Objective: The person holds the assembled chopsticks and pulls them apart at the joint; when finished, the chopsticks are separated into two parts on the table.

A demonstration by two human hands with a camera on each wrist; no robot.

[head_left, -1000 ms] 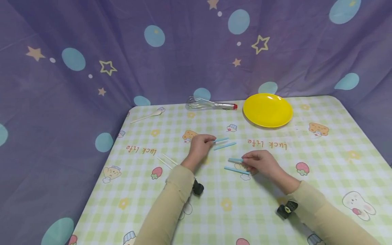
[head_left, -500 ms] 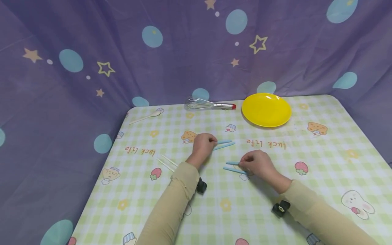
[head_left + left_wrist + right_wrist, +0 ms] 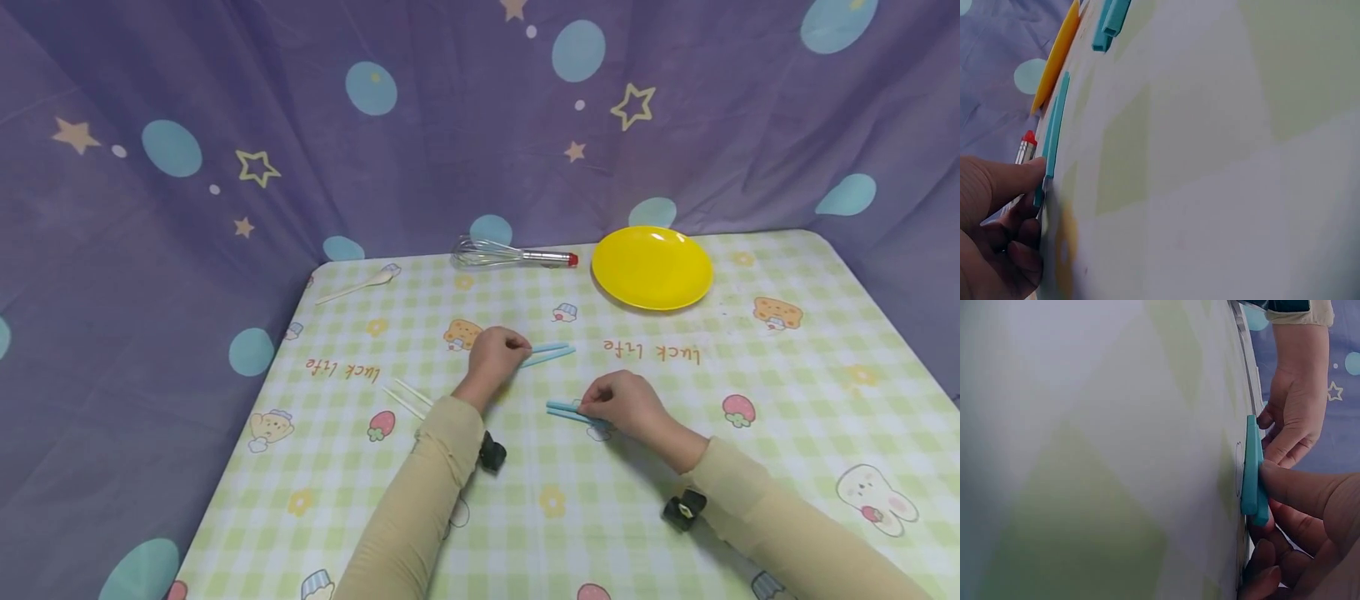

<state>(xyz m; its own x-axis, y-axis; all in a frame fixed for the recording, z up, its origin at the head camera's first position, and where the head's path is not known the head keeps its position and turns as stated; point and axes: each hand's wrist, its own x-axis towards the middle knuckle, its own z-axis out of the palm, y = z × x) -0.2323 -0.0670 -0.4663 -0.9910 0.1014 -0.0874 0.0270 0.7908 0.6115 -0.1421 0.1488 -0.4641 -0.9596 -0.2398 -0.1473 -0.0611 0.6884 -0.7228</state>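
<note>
In the head view, my left hand (image 3: 497, 354) pinches the near end of a short light-blue stick (image 3: 551, 347) between thumb and fingers. A second blue stick (image 3: 555, 357) lies close below it at a slight angle. My right hand (image 3: 628, 404) grips another blue stick (image 3: 561, 406), with a fourth of the same kind (image 3: 566, 414) right alongside. Seen from the right wrist, the right thumb presses on one blue stick (image 3: 1262, 500) while the other (image 3: 1250, 469) sits against it. The fingers partly hide these sticks.
A yellow plate (image 3: 652, 268) and a whisk (image 3: 517, 255) lie at the back of the table. Far left is a pale spoon (image 3: 358, 287). Two thin white sticks (image 3: 408, 396) run partly beneath the left sleeve. A patterned cloth (image 3: 555, 542) covers the table.
My right hand has moved left and slightly down, closing the gap between its two sticks. The left hand shifted a little right, bringing its stick nearer the one below.
</note>
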